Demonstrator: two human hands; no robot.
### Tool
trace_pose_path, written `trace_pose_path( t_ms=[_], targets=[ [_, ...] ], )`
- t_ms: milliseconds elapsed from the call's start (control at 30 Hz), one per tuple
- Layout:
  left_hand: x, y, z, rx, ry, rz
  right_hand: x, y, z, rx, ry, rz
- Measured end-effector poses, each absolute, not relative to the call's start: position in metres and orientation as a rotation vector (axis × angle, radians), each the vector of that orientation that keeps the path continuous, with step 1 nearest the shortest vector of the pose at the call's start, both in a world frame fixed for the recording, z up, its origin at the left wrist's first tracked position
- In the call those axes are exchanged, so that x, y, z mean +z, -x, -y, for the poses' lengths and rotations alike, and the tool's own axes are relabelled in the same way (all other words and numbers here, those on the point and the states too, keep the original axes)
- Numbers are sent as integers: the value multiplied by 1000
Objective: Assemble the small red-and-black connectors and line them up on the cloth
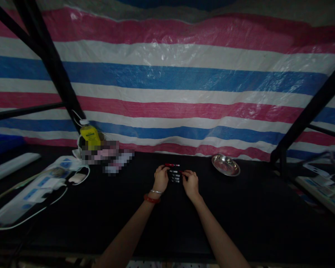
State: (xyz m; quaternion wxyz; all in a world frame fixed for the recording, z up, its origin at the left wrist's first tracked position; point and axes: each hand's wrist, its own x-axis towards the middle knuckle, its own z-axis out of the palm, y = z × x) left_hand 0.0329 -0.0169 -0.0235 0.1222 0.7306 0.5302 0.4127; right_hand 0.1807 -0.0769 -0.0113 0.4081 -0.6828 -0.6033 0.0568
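Note:
Small slim tubes lie one above another in a short column at the middle of the black table. The farthest is a red tube with a silver end, lying crosswise. Just nearer is a dark tube with pale markings, and my two hands are at its opposite ends. My left hand, with a silver bangle and a reddish bracelet at the wrist, has its fingers closed at the left end. At the right end, by a bit of red, are the pinched fingers of my right hand. Several similar dark tubes lie nearer me.
A shiny metal dish sits to the right on the black table. At left are a power strip with cables, a yellow bottle and a blurred-out patch. Dark metal posts and a striped sheet stand behind.

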Motion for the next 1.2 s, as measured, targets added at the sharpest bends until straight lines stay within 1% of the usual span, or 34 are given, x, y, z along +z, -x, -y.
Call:
trace_pose_path(
  t_ms=[133, 367, 600, 833, 1200],
  targets=[
    [-25, -33, 15, 1279, -2123, -1485, -13, -184, 76, 111, 1719, 1522],
    [-21, -35, 18, 1241, -2156, -1433, -11, -185, 76, 102, 1731, 1543],
    [-5, -35, 31, 1270, -2227, -1403, -12, -189, 74, 95, 1736, 1534],
    [10, -38, 44, 1265, -2280, -1365, -15, -191, 72, 103, 1647, 1593],
    [11, -41, 48, 1248, -2322, -1348, -5, -187, 78, 91, 1676, 1556]
  ],
)
